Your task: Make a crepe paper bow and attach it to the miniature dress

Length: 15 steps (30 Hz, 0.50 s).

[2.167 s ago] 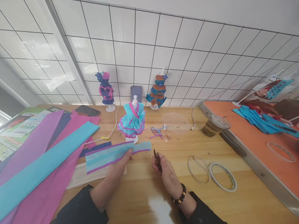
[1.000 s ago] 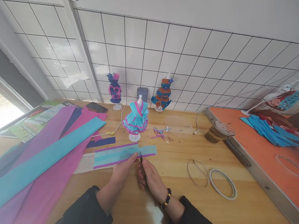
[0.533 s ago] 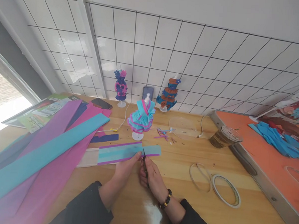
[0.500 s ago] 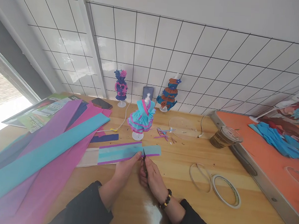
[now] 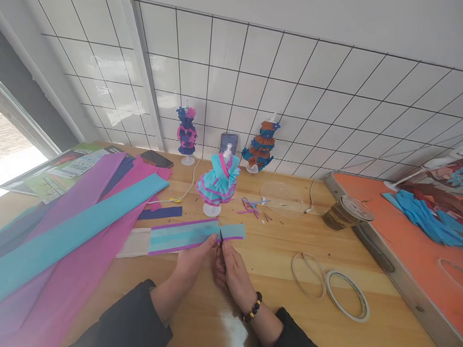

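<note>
Head view, as I look over: the turquoise, purple-edged strip of crepe-like paper point(image 5: 179, 236) seems light, soft and easily creased, best pinched by an edge. It is over the pale wooden table point(image 5: 275, 300), just beyond the left hand point(image 5: 196, 255), which pinches its near edge. Below its right-hand part, the right hand point(image 5: 234, 272) is closed around slim, dark scissors point(image 5: 221, 238), their blade at the strip.

Worn on the head, the one camera looks forward and down over the left hand point(image 5: 194, 259) and right hand point(image 5: 234, 272), fairly near, across the wooden counter point(image 5: 273, 271) to the tiled wall point(image 5: 297, 102); its far right edge seems rather soft
</note>
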### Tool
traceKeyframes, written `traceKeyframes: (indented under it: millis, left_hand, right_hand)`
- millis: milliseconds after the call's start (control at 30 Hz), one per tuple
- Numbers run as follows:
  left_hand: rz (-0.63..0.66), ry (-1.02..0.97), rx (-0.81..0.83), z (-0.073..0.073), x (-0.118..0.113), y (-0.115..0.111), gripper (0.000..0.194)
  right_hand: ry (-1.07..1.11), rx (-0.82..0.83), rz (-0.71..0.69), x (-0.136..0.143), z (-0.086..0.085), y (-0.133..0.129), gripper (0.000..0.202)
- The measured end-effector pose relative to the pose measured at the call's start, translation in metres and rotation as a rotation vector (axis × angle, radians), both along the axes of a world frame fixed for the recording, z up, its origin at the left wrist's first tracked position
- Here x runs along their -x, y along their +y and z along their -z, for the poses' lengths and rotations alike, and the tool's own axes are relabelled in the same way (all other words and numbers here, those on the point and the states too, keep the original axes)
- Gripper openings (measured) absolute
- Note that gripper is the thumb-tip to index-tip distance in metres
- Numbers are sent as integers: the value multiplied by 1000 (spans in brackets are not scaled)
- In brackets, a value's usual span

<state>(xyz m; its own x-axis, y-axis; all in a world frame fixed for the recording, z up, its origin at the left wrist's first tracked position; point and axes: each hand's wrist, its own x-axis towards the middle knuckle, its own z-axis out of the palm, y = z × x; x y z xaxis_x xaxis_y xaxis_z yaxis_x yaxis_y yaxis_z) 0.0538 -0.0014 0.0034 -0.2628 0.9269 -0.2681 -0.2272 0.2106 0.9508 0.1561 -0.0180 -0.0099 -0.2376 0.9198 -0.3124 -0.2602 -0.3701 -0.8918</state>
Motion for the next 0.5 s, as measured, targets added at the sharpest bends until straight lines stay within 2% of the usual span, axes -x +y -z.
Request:
traceKeyframes:
  millis: [500]
  left_hand:
    - [20, 78, 43, -4, -1, 0, 20]
  right_hand:
    - [0, 9, 5, -1, 0, 3, 44]
